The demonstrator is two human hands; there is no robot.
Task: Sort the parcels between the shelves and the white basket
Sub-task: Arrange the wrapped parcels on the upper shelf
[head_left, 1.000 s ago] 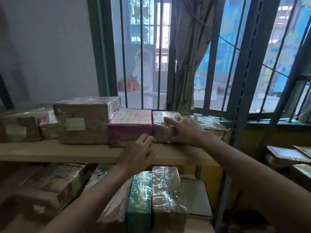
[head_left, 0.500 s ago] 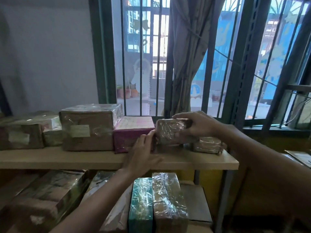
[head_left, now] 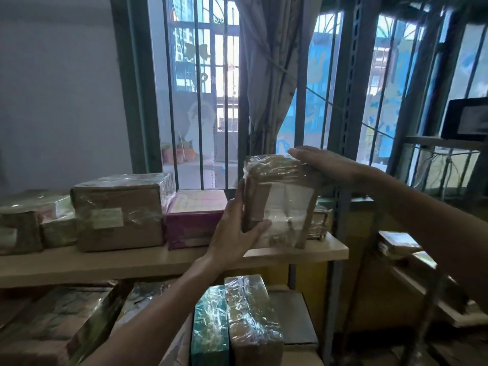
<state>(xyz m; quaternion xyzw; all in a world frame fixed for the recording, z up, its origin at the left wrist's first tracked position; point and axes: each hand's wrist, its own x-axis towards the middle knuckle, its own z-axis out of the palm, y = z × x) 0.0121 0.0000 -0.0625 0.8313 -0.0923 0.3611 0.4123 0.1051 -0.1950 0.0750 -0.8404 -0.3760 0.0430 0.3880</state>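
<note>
Parcel (head_left: 280,204) is held upright at the R end of the shelf (head_left: 158,262), just beside the pink box (head_left: 195,215). Its label side faces the camera, prob. so it can be read before choosing shelf vs basket. L hand (head_left: 235,233) cups its lower-left edge, thumb across the front. R hand (head_left: 324,167) wraps the top-right corner, steadying the tilt. Basket not in view.

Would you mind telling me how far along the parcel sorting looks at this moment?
Done: a large brown box and a pink box, among others, sit in a row on the upper shelf. In hand: the left hand and right hand grip one white-labelled parcel above that shelf. Left: it needs a place; a green parcel and others lie below; the white basket is out of view.
</note>
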